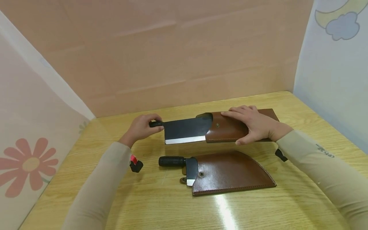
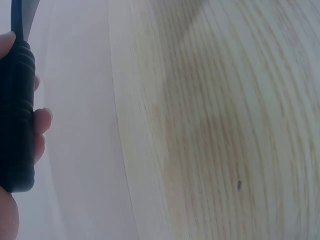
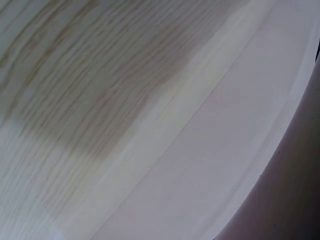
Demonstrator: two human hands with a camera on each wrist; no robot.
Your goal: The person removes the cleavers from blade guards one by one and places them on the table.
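**Cleaver Partway in Its Sheath**

The left hand clenches the black handle of a cleaver, fingers curled round it. The right hand lies over a brown leather sheath, fingers nearly straight, thumb at the near edge, pinning it down. The blade's tip end sits inside the sheath mouth; most of the dark blade and its bright edge remain exposed, so by my judgement the job is roughly a third along.

A second knife rests fully cased in its own sheath just in front, near but apart. The sharp edge faces it. The table offers open room to the left; walls close in behind and on both sides.
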